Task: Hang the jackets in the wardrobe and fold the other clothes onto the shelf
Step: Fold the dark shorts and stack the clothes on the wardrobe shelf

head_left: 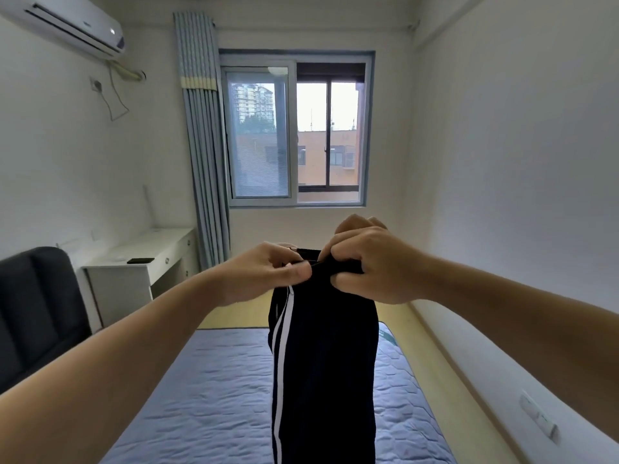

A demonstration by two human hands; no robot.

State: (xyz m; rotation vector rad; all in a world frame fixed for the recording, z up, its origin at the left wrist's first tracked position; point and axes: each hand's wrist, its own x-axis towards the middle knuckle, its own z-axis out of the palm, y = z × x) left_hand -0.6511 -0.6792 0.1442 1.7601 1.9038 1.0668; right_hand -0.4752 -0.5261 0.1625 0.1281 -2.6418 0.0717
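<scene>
**Over the mattress, dark trousers held up by the left hand and the right hand**

Above the blue quilted mattress, the dark trousers are held up in the air and hang straight down from the waistband. Their lower part is cut off by the bottom edge of the view, so it cannot be told whether the mattress is touched. 2 white stripes are seen running down the left seam.

The left end of the waistband is pinched between the thumb and fingers of the left hand. The right end is gathered inside the curled fingers of the right hand. Both hands are closed on the fabric and kept near each other, with a short stretch of waistband showing between them.

To the left of the mattress, a dark padded headboard is seen against the wall. Just beyond it a white desk is placed, with a dark flat object lying on its top. A blue-grey curtain hangs drawn to the left of the window in the far wall. An air conditioner is mounted high on the left wall.
</scene>
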